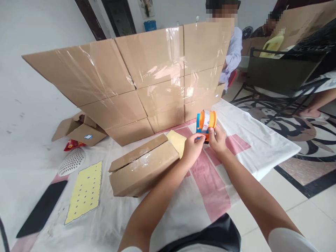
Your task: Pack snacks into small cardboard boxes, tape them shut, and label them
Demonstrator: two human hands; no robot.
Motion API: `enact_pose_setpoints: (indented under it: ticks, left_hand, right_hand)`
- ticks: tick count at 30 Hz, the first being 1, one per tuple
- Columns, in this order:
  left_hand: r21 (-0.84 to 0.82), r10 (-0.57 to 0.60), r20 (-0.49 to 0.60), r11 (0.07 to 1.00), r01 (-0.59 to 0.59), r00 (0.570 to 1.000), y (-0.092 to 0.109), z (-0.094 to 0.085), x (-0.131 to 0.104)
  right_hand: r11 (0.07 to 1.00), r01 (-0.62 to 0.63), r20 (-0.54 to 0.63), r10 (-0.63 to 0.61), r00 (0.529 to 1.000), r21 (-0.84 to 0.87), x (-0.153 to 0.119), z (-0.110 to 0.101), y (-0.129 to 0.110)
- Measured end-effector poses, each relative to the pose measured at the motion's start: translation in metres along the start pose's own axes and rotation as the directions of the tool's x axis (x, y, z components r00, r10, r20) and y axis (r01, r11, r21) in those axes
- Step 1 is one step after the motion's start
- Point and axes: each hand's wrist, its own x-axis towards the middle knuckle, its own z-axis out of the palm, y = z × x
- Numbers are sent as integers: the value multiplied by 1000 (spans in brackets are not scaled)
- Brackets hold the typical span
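Observation:
Over the right part of the table, both hands are raised around a small orange and blue toy-like object (207,120), which has a round orange rim and a pale printed band. My left hand (193,145) pinches its lower left edge, fingers closed. On the lower right side, my right hand (217,138) grips it between thumb and fingers. A closed, taped cardboard box (144,166) lies left of my left forearm. Partly behind that box is a yellow sheet (177,140).
A tall cardboard partition (157,70) stands along the table's far side. At left are an open carton (86,133), a white mesh item (72,161), a dotted yellow sheet (85,192) and a black slab (43,208). A person (233,52) is behind the partition.

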Motion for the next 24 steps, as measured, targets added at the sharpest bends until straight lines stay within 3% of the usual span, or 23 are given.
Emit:
enact_pose_setpoints:
  ticks: [5, 9, 14, 18, 24]
  left_hand:
    - [4, 63, -88, 998, -63, 994, 8, -4, -10]
    - [-94, 48, 23, 995, -45, 999, 6, -6, -8]
    - [-225, -75, 142, 969, 106, 987, -15, 9, -10]
    - [-261, -144, 166, 948, 184, 976, -24, 18, -15]
    - [-256, -177, 181, 941, 220, 967, -31, 14, -12]
  right_hand:
    - [998, -18, -45, 15, 999, -61, 12, -2, 8]
    - [993, -90, -102, 82, 991, -75, 14, -3, 12]
    - [968, -244, -174, 231, 957, -57, 12, -4, 18]
    - [939, -345, -182, 340, 922, 7, 13, -5, 19]
    - [897, -420, -175, 439, 881, 139, 14, -4, 12]
